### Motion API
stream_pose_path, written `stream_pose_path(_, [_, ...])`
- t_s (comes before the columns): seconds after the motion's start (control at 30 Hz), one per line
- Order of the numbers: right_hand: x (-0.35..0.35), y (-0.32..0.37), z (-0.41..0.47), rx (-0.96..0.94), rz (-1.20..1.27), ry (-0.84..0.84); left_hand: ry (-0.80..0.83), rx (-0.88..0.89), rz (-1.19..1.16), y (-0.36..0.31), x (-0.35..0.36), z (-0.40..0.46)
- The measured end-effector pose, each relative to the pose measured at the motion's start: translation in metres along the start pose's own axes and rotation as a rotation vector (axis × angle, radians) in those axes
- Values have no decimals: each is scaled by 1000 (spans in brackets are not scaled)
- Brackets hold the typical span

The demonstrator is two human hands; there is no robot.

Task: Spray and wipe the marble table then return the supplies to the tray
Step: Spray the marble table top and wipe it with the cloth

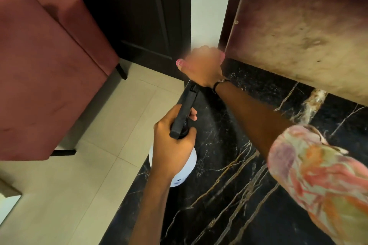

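The black marble table [239,195], veined with gold and white, fills the lower right. Over its left edge my left hand [173,145] grips the neck of a white spray bottle [189,165]. One finger lies on the trigger, and the black spray head [185,113] points away from me toward the far corner. My right hand [203,63] reaches across to that far left corner with its back toward me. Its fingers curl downward and the thumb sticks out. Whatever is under the palm is hidden. I see no cloth and no tray.
A red upholstered chair [43,69] stands on the pale tiled floor [99,145] to the left. A dark wooden door [139,12] lies beyond it. A large mottled brown panel [298,26] leans at the table's far side.
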State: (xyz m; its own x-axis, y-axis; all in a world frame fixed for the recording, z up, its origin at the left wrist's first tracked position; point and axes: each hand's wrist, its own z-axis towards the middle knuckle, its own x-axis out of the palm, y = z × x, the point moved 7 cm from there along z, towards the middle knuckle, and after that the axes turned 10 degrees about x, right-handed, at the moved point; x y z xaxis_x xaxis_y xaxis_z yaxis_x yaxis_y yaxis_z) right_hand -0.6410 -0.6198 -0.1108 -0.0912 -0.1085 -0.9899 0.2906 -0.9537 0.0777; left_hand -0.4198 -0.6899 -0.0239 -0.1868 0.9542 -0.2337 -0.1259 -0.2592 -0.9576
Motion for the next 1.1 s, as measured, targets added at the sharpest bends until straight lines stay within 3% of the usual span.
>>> stream_pose_path(0.1, [-9, 30, -47, -130, 115, -4, 1, -1, 15, 0, 0, -2])
stream_pose_path(0.2, [-29, 49, -106, -26, 598, 15, -22, -30, -1, 2, -3, -2])
stream_pose_path(0.23, [-28, 56, -125, -49, 605, 63, -34, -42, 0, 2, -4, -3])
stream_pose_path(0.33, [-27, 63, -162, -405, 318, 51, -57, -76, 27, -1, -11, -13])
stream_pose_path(0.4, [-16, 41, -153, -485, 185, 113, -59, -83, 45, -5, -21, -27])
stream_pose_path(0.47, [-12, 9, -131, -383, 164, 113, -58, -87, 56, -8, -36, -45])
stream_pose_path(0.6, [-12, -32, -83, -3, 118, 82, -91, -136, 61, -6, -70, -85])
stream_pose_path(0.67, [-12, -11, -86, 32, 87, 61, -105, -137, 96, -7, -84, -101])
stream_pose_path(0.8, [-9, 70, -145, -192, 110, 16, -159, -176, 110, -7, -107, -135])
stream_pose_path(0.97, [-11, 155, -253, -366, 208, 117, -186, -202, 164, -18, -119, -174])
stream_pose_path(1.1, [-23, 146, -312, -576, 184, 138, -234, -262, 144, -18, -131, -215])
